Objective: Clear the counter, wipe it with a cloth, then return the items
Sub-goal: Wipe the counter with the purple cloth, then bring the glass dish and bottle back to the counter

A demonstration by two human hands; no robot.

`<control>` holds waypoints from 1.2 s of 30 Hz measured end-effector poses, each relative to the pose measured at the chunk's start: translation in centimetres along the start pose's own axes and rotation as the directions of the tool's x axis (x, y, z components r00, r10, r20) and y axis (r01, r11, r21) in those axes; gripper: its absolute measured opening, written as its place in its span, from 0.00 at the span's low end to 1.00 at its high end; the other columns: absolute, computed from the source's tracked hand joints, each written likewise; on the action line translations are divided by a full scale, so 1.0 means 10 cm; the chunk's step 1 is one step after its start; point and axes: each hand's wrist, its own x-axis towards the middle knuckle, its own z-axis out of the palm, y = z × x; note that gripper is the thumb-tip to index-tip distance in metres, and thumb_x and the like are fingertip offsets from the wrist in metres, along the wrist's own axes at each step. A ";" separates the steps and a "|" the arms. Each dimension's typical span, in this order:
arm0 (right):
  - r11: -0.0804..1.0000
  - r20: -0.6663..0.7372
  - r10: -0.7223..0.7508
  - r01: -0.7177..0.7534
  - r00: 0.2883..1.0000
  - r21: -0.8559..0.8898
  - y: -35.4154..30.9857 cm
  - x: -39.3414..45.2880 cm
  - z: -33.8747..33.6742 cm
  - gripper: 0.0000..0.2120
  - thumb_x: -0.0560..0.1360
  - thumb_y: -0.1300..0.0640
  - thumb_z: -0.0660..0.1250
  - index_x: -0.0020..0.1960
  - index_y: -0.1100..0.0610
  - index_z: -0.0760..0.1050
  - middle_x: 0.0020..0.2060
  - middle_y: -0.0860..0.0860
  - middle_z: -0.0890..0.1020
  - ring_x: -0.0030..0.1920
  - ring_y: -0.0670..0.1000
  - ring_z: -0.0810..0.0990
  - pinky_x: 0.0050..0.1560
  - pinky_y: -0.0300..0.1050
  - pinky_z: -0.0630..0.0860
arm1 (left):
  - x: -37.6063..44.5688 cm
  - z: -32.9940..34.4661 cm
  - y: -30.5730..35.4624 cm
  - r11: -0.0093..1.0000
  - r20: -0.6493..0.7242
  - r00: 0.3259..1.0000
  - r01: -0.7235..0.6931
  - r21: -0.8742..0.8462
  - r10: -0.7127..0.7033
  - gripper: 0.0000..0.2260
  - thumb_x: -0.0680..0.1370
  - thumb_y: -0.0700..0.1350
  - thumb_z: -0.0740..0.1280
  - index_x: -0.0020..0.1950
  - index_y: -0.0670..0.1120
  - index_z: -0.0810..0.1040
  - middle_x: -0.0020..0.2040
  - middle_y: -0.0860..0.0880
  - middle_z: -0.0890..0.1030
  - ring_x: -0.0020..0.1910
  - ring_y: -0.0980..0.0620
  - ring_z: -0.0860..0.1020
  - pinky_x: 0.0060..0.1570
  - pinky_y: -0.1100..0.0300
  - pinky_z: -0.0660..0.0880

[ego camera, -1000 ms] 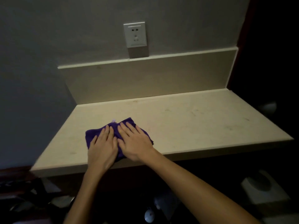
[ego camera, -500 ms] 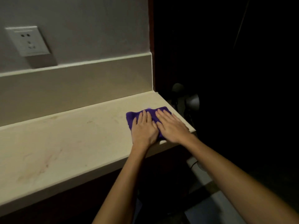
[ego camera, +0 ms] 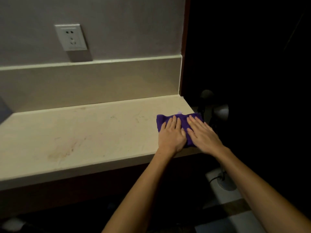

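A purple cloth (ego camera: 162, 121) lies at the far right end of the beige counter (ego camera: 84, 132), reaching its right edge. My left hand (ego camera: 171, 135) and my right hand (ego camera: 204, 137) lie flat on the cloth side by side, palms down, fingers stretched out and slightly apart. They press on it and do not grasp it. The hands hide much of the cloth. No other items stand on the counter.
A reddish-brown smear (ego camera: 64, 148) marks the counter's left part. A backsplash (ego camera: 92, 83) runs behind it, with a wall socket (ego camera: 71, 37) above. Right of the counter is a dark gap holding a rounded grey object (ego camera: 221, 110). Pale objects lie on the floor (ego camera: 222, 180).
Both hands slid the cloth from the counter's left front to its right end, and now it sits slightly further back along the right edge. My view turned right with it.
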 end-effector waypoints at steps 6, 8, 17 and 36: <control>0.999 -0.004 0.018 -0.018 1.000 -0.043 0.00 0.04 0.03 0.28 0.86 0.44 0.44 0.85 0.51 0.48 0.84 0.45 0.49 0.83 0.44 0.46 0.82 0.48 0.45 | 0.08 -0.07 -0.14 0.998 0.065 0.996 -0.055 -0.028 0.057 0.27 0.85 0.55 0.46 0.83 0.45 0.56 0.84 0.46 0.56 0.83 0.49 0.54 0.81 0.49 0.50; 0.997 0.046 0.036 -0.033 0.998 -0.067 -0.03 0.07 -0.03 0.29 0.86 0.44 0.44 0.85 0.52 0.48 0.84 0.46 0.48 0.83 0.45 0.45 0.82 0.48 0.45 | 0.06 -0.18 -0.26 0.993 0.108 0.988 -0.107 -0.045 0.112 0.27 0.86 0.55 0.48 0.83 0.46 0.57 0.84 0.47 0.56 0.83 0.50 0.54 0.80 0.50 0.51; 0.896 -0.145 -0.315 0.344 0.938 0.281 -1.56 -0.12 0.00 0.25 0.87 0.46 0.51 0.81 0.53 0.63 0.81 0.47 0.64 0.83 0.45 0.51 0.82 0.49 0.50 | -1.13 -0.99 -1.48 0.914 -0.236 0.951 0.092 -0.394 -0.197 0.18 0.84 0.54 0.59 0.69 0.51 0.78 0.68 0.52 0.78 0.67 0.52 0.77 0.66 0.51 0.74; 0.845 0.812 -0.527 0.052 0.250 0.532 -4.01 -2.66 3.90 0.10 0.84 0.56 0.63 0.48 0.52 0.81 0.51 0.58 0.85 0.50 0.58 0.84 0.53 0.55 0.83 | -7.28 1.29 -1.82 -0.691 0.643 -0.267 0.157 -0.706 -0.718 0.20 0.88 0.45 0.52 0.62 0.30 0.77 0.54 0.33 0.80 0.41 0.48 0.84 0.36 0.60 0.78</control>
